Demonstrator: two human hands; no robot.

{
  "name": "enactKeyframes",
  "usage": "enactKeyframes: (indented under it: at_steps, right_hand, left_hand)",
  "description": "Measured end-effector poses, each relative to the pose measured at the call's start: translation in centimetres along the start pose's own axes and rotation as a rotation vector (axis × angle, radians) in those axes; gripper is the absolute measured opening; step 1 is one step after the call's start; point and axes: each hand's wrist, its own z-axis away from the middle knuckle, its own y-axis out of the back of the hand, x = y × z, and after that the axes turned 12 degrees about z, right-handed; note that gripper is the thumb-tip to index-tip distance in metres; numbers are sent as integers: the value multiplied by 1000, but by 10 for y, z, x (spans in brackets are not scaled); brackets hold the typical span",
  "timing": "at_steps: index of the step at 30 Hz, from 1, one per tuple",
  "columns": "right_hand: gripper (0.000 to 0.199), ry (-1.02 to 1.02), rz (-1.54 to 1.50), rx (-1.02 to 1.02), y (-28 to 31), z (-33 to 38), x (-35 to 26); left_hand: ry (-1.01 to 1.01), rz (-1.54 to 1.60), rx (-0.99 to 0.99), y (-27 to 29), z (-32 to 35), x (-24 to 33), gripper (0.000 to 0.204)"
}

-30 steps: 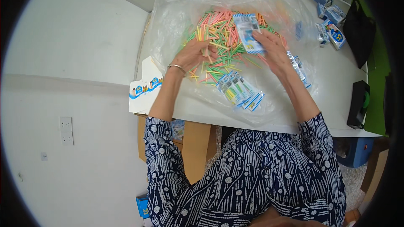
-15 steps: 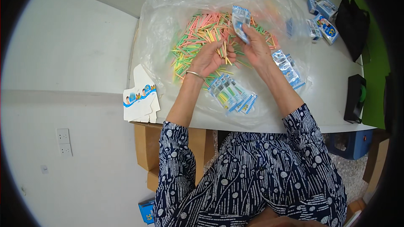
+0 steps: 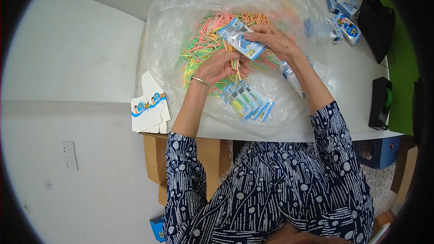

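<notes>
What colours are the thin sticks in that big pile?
The thin sticks are pink, green, yellow and orange, shown best in the head view.

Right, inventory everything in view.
Table: one, white, centre
Plastic bag: one, clear, on table
Sticks: many, pink, green, yellow, orange, centre
Held packet: one, blue-white, centre
Fanned packets: several, blue-white, front centre
Other packets: unclear count, blue-white, right of those
Small boxes: several, blue-white, far right
Dark bag: one, black, beside boxes
Dispenser: one, black-green, table's right
Flat cartons: unclear count, white, left corner
Panel: one, green, far right
Sockets: two, white, far left
Cardboard: unclear count, brown, below table
Plastic object: one, blue, under table
Garment: one, navy-white, bottom centre
Bracelet: one, silver, left wrist
Left hand: one, bare, holding sticks
Right hand: one, bare, gripping held packet
</notes>
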Motion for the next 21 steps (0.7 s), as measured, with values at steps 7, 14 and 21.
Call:
enactKeyframes:
  at_steps: [7,14,21]
  right_hand:
    - [16,94,49,156,26,14,-31]
    - [20,172,121,35,-33,0,-76]
    - [28,476,339,-188,-154,-96,-155]
  left_hand:
    - [63,-111,76,13,5,3,21]
    - [-151,226,128,22,6,-16,19]
    - [-193,320,118,25,3,-34,18]
